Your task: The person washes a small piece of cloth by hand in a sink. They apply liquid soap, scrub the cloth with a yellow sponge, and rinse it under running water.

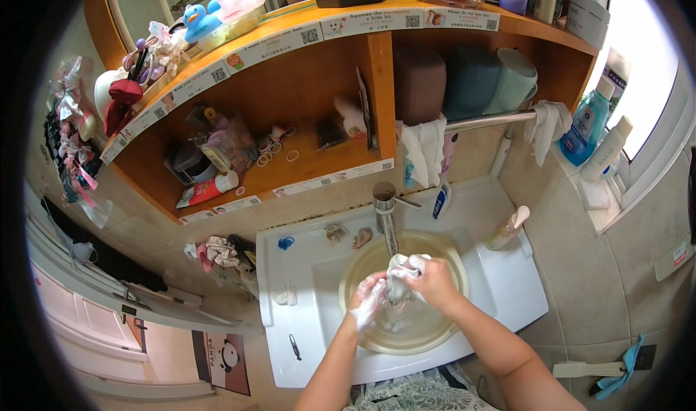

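A wet white cloth (401,280), covered in suds, hangs over a cream plastic basin (348,307) that stands in the white washbasin (326,356). My right hand (436,285) grips its upper right part. My left hand (371,297), soapy over the palm and wrist, is at the cloth's left side with fingers curled; whether it grips the fabric cannot be told. Just above the cloth is the spout of a metal faucet (386,209). Cloudy water with some foam lies in the basin.
Two small scrunchies (361,238), a blue item (286,243), a crumpled white piece (286,295) and a dark clip (294,347) lie on the left of the washbasin. A pump bottle (507,228) stands right. A wooden shelf (387,95) overhangs the back.
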Available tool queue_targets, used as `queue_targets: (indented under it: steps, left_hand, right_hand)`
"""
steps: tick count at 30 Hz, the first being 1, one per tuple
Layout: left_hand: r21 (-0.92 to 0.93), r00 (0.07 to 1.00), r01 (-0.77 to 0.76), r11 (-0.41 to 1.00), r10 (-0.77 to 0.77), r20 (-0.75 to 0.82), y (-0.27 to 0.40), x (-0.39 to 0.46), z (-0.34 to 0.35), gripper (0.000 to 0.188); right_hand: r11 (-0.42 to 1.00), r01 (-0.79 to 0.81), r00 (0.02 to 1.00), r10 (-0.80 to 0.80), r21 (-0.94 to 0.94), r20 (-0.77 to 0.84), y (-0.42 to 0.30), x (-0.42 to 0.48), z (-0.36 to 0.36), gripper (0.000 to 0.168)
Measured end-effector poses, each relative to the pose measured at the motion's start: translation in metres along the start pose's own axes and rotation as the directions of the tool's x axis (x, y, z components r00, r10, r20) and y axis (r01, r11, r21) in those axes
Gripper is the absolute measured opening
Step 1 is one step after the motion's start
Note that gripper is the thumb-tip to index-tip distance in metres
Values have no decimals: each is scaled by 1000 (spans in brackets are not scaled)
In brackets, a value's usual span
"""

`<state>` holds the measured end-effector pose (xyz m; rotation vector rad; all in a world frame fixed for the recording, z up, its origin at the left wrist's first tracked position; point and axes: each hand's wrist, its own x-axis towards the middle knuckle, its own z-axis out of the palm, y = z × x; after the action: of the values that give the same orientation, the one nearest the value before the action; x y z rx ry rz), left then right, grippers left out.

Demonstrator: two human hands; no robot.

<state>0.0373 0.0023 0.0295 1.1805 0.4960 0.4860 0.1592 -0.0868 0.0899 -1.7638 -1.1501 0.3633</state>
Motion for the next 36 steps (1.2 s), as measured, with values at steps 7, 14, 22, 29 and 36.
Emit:
queue_targets:
  steps: [7,14,22,29,36]
  left_hand:
    - [389,936,-291,874,343,-71,-21,9,7,24]
    - [332,884,-449,829,467,29,-6,9,20,15]
    - [-171,977,-52,984,15,-213,-10,7,5,12]
    - [-278,945,317,907,-279,170,19,3,-2,27]
    - [16,881,411,911,-402,251,29,0,-4,34]
  right_hand:
    - [925,275,949,-305,-263,-82,-1,-6,6,17]
    - [754,625,762,-645,-204,-50,4,-3,-11,18]
    - [962,267,959,-259,-61,113,19,-11,-12,17]
    - [904,-369,911,305,217,276,49,-14,-3,18]
    - [675,-566,799,307,473,517,64,-15,-1,15]
